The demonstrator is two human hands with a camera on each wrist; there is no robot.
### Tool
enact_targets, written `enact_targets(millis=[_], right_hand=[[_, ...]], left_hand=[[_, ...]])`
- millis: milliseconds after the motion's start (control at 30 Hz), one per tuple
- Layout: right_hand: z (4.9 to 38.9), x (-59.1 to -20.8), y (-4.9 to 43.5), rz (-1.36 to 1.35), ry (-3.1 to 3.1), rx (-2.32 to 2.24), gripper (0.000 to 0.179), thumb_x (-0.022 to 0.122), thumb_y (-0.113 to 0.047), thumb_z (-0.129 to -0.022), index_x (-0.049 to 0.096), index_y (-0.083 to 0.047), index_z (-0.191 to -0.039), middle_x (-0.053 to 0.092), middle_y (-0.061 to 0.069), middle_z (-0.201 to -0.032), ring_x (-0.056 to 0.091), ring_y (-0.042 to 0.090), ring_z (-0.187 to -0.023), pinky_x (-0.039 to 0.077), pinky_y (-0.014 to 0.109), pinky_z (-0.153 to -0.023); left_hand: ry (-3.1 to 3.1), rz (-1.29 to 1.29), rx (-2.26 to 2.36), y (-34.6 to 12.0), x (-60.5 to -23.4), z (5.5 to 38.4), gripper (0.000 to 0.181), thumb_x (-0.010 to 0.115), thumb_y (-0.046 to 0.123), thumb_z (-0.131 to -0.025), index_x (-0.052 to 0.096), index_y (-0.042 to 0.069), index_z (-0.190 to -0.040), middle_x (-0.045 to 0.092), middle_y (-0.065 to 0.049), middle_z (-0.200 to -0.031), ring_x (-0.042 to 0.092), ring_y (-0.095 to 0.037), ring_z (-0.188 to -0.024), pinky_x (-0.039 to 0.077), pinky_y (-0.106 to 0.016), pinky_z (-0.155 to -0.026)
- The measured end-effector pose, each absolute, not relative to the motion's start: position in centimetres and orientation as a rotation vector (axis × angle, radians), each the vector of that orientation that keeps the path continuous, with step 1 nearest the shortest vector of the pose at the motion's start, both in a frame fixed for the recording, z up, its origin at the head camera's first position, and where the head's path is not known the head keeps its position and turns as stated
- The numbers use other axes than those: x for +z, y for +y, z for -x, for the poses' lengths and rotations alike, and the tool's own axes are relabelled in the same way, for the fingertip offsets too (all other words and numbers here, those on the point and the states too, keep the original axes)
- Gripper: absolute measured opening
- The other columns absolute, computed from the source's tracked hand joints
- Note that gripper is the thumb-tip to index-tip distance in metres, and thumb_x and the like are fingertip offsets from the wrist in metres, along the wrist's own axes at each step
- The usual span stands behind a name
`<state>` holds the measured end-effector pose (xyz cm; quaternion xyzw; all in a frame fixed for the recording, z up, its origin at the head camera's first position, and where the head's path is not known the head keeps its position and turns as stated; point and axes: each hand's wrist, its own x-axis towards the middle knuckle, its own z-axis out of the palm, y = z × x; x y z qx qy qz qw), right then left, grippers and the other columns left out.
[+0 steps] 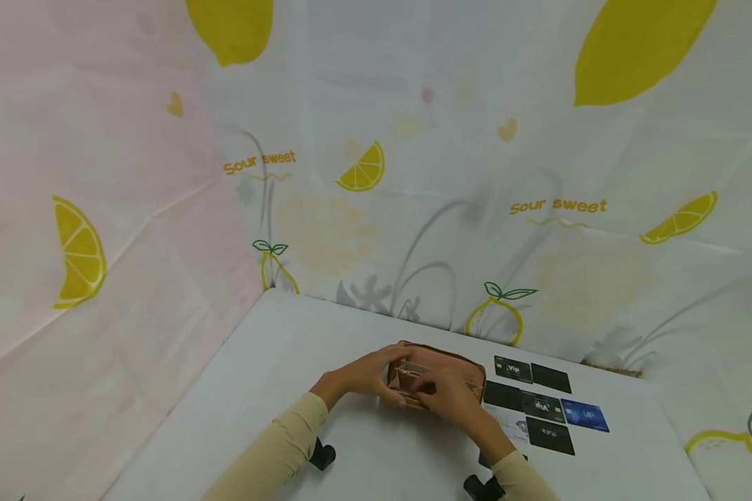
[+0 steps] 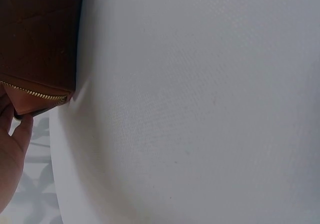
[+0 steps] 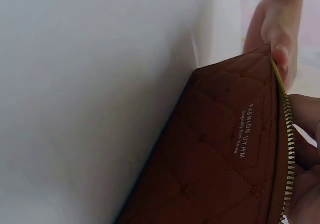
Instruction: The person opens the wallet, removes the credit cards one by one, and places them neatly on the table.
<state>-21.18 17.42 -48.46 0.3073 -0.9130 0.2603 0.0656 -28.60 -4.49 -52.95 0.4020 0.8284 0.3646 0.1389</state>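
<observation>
A brown quilted zip wallet [image 1: 448,358] stands unzipped on the white table, its pinkish inner compartments facing up. My left hand [image 1: 372,376] grips its left end, thumb on the near side and fingers at the far side. Over the opening, my right hand [image 1: 451,396] has bent fingers dipped among the inner dividers; I cannot tell whether they pinch anything. The right wrist view shows the wallet's quilted front [image 3: 210,144] with printed lettering and a gold zipper [image 3: 290,154], right-hand fingers behind it. In the left wrist view, left fingertips touch the zipped corner [image 2: 37,97].
Right of the wallet lie several cards: a black Vip card [image 1: 512,369], plain black ones [image 1: 551,378], a second Vip card [image 1: 543,408], a blue card [image 1: 585,415] and a whitish card [image 1: 512,424]. One more is partly hidden by the right forearm. A lemon-print sheet [image 1: 376,243] hangs behind the table.
</observation>
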Motion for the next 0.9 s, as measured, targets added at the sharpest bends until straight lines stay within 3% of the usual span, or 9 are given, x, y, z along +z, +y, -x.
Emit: enact_targets(millis=[400,700,900], right_hand=[[21.8,-48.3,16.7,-0.968,-2.841,0.648,0.008,0.076,-0.007,-0.084,0.076,-0.014,-0.080,0.068,-0.007,-0.076,0.057,0.003,-0.066,0.048,0.023,-0.058],[21.9,-48.9,16.4,-0.934,-2.773,0.640,0.014,0.074,-0.002,-0.081,0.073,-0.013,-0.073,0.062,-0.009,-0.065,0.047,-0.001,-0.055,0.042,0.020,-0.051],[22.0,-48.8,16.1,-1.011,-2.741,0.607,0.016,0.076,-0.002,-0.080,0.072,-0.016,-0.073,0.064,-0.009,-0.066,0.050,-0.002,-0.057,0.044,0.019,-0.053]], left_hand=[[2.395,-1.156,1.048,-4.5,-53.0,28.6,0.103,0.080,0.052,-0.076,0.024,0.022,-0.156,0.013,0.002,-0.161,0.014,-0.018,-0.147,0.028,-0.047,-0.113],[2.390,-1.151,1.052,-4.5,-53.1,28.7,0.103,0.081,0.051,-0.076,0.024,0.022,-0.156,0.015,0.000,-0.161,0.015,-0.019,-0.147,0.028,-0.047,-0.113],[2.389,-1.188,1.051,-4.4,-53.1,28.7,0.104,0.081,0.050,-0.076,0.023,0.020,-0.156,0.013,-0.006,-0.162,0.015,-0.021,-0.147,0.028,-0.048,-0.113]])
